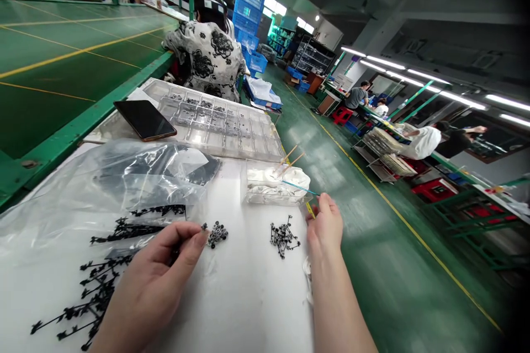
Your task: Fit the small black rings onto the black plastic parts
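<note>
The left hand (151, 281) clamps a tiny black moulded-plastic part (203, 226) between its fingertips; it looks light and brittle, best held by its stem. The right hand (325, 226) has its fingers together, any hold unclear.

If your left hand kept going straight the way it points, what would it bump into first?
Your left hand would probably meet the small pile of black ring-shaped parts first. The pile lies just past the fingertips on the white sheet.

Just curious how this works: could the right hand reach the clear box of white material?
Probably yes: the right hand sits close to the clear box, with only bare white sheet between them.
</note>
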### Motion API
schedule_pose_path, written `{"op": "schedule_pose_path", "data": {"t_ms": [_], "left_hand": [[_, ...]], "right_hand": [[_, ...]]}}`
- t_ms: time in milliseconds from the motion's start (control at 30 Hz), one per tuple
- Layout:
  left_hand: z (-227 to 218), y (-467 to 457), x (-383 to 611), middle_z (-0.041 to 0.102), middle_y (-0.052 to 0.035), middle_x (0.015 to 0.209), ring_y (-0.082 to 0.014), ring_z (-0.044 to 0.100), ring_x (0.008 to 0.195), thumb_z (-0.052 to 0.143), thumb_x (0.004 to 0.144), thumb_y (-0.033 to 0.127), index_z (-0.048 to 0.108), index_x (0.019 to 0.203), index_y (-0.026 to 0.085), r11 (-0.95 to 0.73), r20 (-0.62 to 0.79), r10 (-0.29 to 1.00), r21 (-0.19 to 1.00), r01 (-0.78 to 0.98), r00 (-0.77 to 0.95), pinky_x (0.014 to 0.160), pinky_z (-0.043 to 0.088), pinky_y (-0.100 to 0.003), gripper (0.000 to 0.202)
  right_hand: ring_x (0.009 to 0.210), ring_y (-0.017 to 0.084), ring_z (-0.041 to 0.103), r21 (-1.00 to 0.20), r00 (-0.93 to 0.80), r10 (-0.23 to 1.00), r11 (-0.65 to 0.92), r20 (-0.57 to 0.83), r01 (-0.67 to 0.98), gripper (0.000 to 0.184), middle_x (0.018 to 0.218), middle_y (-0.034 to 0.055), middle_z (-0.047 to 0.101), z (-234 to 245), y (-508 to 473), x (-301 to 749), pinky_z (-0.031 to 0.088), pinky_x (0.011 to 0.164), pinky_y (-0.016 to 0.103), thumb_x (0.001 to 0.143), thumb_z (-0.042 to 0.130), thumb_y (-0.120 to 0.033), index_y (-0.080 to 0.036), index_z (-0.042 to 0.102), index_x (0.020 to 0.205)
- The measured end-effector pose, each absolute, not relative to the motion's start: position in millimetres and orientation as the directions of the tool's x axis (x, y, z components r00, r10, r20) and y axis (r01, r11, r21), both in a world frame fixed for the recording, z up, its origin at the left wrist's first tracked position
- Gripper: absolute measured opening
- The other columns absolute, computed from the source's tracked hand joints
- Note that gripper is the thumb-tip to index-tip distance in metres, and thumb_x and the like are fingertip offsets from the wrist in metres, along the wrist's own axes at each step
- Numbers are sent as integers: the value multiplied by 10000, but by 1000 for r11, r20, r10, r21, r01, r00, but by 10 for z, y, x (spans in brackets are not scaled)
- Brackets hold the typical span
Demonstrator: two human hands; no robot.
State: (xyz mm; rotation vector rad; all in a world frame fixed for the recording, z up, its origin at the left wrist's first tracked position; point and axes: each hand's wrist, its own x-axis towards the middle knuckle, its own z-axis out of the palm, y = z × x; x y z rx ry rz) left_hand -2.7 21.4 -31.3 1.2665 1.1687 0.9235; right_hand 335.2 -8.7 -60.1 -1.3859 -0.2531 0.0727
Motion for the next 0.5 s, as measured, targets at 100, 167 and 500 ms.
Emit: {"op": "schedule_pose_path", "data": {"t_ms": [100,167,500], "left_hand": [[-337,241,-53,561,35,606,-165,503,542,790,862,692,752,932,229,109,-124,973,990,86,196,501,426,-254,470],[-348,242,-57,559,35,611,-163,502,539,776,891,659,739,936,230,117,-130,973,990,74,189,497,414,-256,433],[-356,234,-20,616,33,712,-151,527,621,757,942,510,729,939,257,107,-121,974,991,82,192,571,432,-243,254]], "right_hand": [[917,142,624,-943,938,157,182,308,280,451,1112,22,682,-455,-187,3057,530,734,251,828,863,-448,-230,672,1173],[898,159,642,-862,795,335,167,505,478,239,1028,32,702,-396,-253,2744,540,798,289,923,795,-355,-227,724,1112],[939,268,693,-511,-15,974,131,225,850,185,1000,95,729,-662,-135,1999,569,862,436,977,645,-200,-207,770,1114]]}}
